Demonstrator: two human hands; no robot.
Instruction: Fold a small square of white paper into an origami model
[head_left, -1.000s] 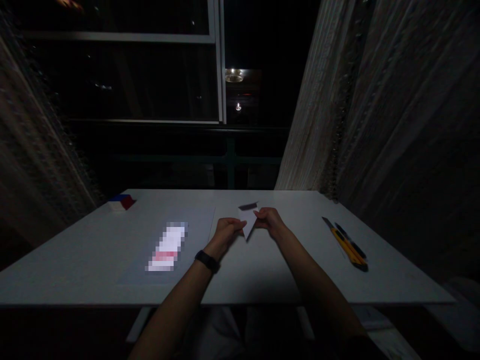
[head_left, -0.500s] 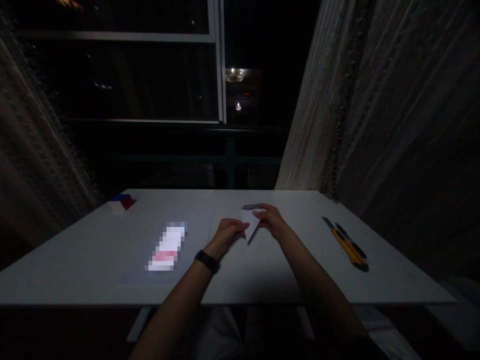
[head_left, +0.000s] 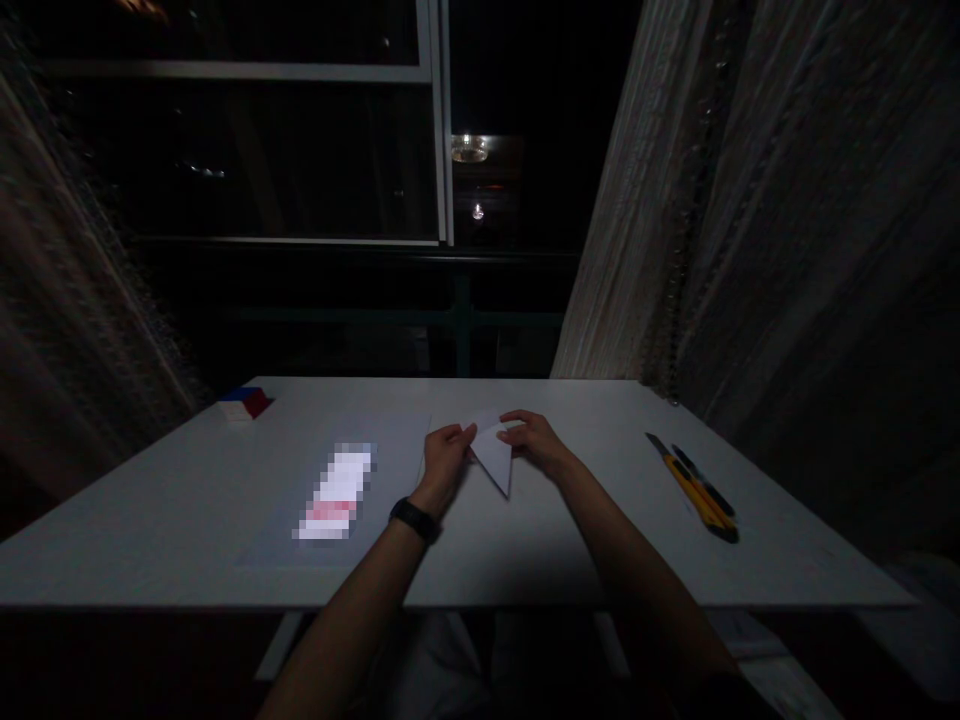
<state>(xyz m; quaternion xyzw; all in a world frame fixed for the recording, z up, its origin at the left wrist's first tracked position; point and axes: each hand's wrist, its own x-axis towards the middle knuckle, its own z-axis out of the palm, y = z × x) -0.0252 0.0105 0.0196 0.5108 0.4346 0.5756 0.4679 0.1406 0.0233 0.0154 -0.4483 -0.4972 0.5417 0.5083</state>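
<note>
Folded paper (head_left: 495, 458): up between both hands right now, over mid-table, tapering toward the near edge
White table (head_left: 150, 520): spread wide beneath
Yellow cutter (head_left: 694, 490): lying well off to the right
Left hand (head_left: 446, 458): closed thumb-to-finger, pinching the upper left
Right hand (head_left: 536, 440): pinching too, thumb across the upper right
Tricolour block (head_left: 244, 404): parked near the far left corner

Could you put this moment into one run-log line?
Left hand: holding folded paper | Right hand: touching folded paper | Table: yellow cutter at right, multicolored block far left
</note>
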